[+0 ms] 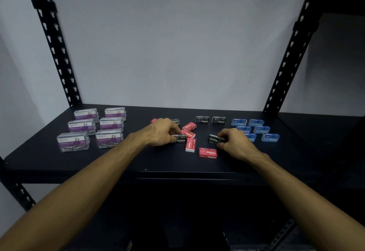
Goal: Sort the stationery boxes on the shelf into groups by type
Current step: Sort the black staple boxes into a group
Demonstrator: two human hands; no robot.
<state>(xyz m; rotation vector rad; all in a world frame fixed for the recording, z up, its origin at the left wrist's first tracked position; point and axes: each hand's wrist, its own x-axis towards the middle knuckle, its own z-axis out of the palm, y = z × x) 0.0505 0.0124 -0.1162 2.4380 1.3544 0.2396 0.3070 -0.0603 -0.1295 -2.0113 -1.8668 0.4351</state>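
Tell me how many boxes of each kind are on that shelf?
Clear paper clip boxes: 6
Blue staple boxes: 6 showing, one partly behind the right hand
Black staple boxes: 5, one in each hand, one behind the left hand
Red staple boxes: 5
Total: 22

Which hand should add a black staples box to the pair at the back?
Right, probably. The right hand already holds a black staples box and sits nearer the back pair than the left hand.
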